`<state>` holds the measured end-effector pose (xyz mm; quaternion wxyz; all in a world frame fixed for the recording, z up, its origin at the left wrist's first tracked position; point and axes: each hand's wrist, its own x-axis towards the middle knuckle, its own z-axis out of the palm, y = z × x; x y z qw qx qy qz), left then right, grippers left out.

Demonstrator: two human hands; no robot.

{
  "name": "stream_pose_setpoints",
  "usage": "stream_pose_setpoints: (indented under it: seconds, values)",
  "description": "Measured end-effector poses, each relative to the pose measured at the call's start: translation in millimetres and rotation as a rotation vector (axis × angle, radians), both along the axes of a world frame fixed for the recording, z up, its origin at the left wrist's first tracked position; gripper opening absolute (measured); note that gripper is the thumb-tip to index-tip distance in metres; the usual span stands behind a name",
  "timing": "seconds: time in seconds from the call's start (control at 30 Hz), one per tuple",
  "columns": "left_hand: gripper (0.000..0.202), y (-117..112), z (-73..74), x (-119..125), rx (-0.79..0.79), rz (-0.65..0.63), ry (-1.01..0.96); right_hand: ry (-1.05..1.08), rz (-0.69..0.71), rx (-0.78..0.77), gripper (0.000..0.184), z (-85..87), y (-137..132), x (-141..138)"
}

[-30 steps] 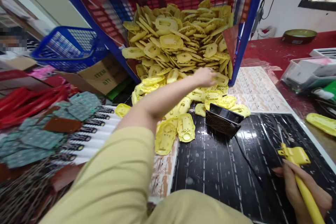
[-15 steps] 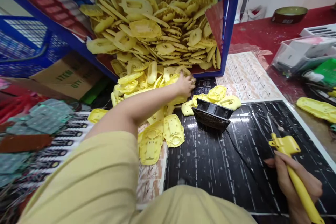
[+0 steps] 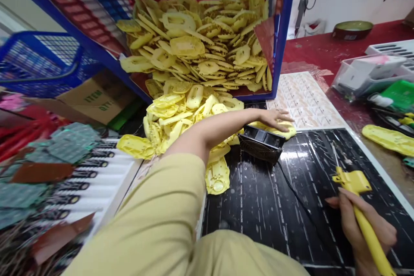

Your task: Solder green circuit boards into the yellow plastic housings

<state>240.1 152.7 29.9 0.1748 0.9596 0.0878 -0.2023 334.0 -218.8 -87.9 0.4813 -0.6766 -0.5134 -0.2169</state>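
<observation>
My left hand (image 3: 277, 119) reaches across, fingers spread, over yellow plastic shell pieces (image 3: 290, 133) behind a small black fan (image 3: 261, 143). Its palm hides part of those pieces, and I cannot tell how firmly it touches them. My right hand (image 3: 368, 220) is closed around the handle of a yellow soldering iron (image 3: 367, 228), its thin metal tip pointing up and away from me above the black mat (image 3: 258, 215). Under my left forearm spreads a heap of yellow shells (image 3: 171, 112), with one shell (image 3: 217, 177) lying at the mat's left edge.
A tipped blue crate (image 3: 280, 51) full of yellow shells stands at the back. On the left are green circuit boards (image 3: 73, 142), a cardboard box (image 3: 93, 97) and a blue basket (image 3: 39, 62). A clear plastic bin (image 3: 371, 75) sits at right; the fan's cord (image 3: 300, 200) crosses the mat.
My left hand has moved right, from the heap at the crate's mouth to the shells behind the fan. The view has shifted slightly. My right hand keeps its hold on the soldering iron.
</observation>
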Motion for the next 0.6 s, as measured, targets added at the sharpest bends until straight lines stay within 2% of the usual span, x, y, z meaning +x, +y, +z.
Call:
stream_pose_setpoints:
  seconds: [0.07, 0.13, 0.27, 0.37, 0.5, 0.6]
  values:
    - [0.101, -1.9, -8.8, 4.2, 0.020, -0.044, 0.066, 0.013, -0.003, -0.002, 0.046, -3.6, -1.0, 1.2]
    - [0.105, 4.7, -11.1, -7.9, 0.064, -0.052, 0.104, -0.003, 0.001, -0.005, 0.043, -5.9, -1.2, 2.8]
    - [0.104, 27.4, 0.0, -61.3, 0.127, 0.037, 0.174, -0.023, 0.015, 0.003, 0.030, -7.6, 0.7, 5.9]
    - [0.100, 34.5, 11.8, -105.6, 0.209, 0.109, 0.249, 0.004, 0.022, 0.001, 0.018, -6.8, 2.8, 6.7]
    - [0.090, 24.8, 23.4, -149.8, 0.347, 0.194, 0.235, 0.028, 0.022, 0.024, 0.015, -2.2, 5.4, 6.1]
    - [0.087, 9.6, 29.1, -171.1, 0.422, 0.230, 0.268, 0.085, -0.015, 0.011, 0.022, 0.6, 8.9, 7.4]
